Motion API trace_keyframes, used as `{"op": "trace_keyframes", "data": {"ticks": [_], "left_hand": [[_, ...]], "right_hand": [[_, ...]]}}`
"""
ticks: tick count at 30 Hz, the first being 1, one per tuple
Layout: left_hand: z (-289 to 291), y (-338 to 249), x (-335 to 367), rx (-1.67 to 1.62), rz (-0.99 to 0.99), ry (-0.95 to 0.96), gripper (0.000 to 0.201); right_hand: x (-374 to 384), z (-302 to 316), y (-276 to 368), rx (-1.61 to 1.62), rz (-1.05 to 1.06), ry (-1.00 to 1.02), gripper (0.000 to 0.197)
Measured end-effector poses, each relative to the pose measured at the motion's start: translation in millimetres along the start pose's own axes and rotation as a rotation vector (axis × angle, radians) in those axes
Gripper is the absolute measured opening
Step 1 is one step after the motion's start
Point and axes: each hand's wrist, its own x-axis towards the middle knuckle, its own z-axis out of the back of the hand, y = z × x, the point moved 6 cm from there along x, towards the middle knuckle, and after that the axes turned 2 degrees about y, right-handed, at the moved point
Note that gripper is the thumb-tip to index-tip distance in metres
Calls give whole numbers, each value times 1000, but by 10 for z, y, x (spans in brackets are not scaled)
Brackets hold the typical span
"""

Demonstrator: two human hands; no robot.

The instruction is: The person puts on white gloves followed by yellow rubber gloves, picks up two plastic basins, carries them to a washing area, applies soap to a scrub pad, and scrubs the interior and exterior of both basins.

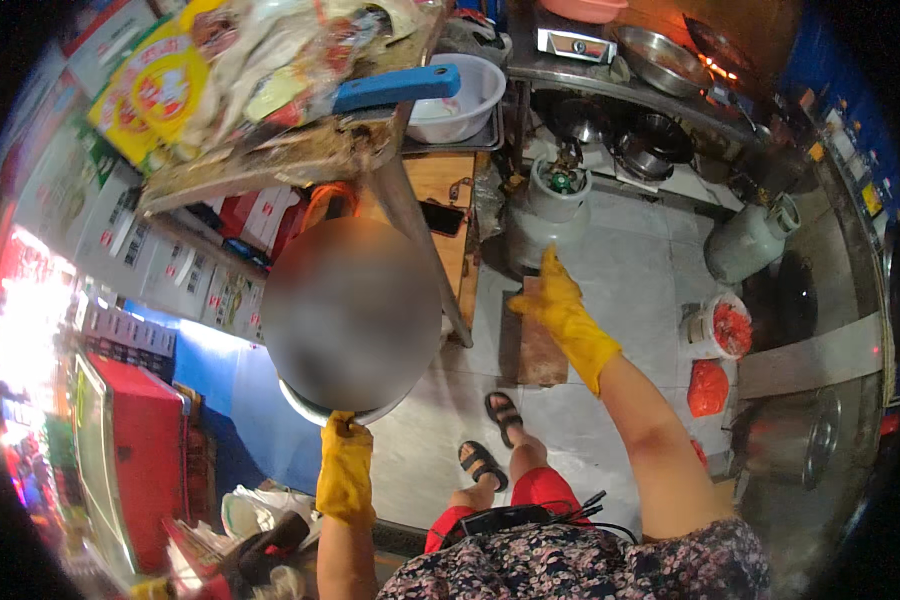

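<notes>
Yellow-gloved left hand (345, 462) is closed in a grip on the near rim of a metal bowl (315, 408), held low at the person's left over the floor, while the gloved right hand (560, 305) is spread open, touching nothing, above a wooden board (540, 352).

A metal bowl (335, 408) is gripped at its rim by the yellow-gloved left hand (346, 462); the gloved right hand (560, 305) is held open above a wooden board (538, 350).

Yellow rubber gloves on left hand (345, 470) and right hand (562, 310). Blue knife handle (398, 87). White basin (460, 100). Grey gas cylinder (548, 215). Red shorts (540, 492). Floral-patterned top (590, 565).
</notes>
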Motion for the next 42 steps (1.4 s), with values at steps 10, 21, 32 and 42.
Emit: {"op": "trace_keyframes", "data": {"ticks": [10,21,32,42], "left_hand": [[-288,-270,456,77,202,24,28],[-213,-472,1148,25,409,-19,20],[-434,-428,2294,-101,565,105,17],[-1223,-551,2530,-192,388,185,22]], "right_hand": [[1998,-1110,855,-372,194,137,127],[2813,-1602,839,-386,264,166,112],[3990,-1539,645,-431,239,103,105],[3377,-889,42,1069,-50,7,45]]}}
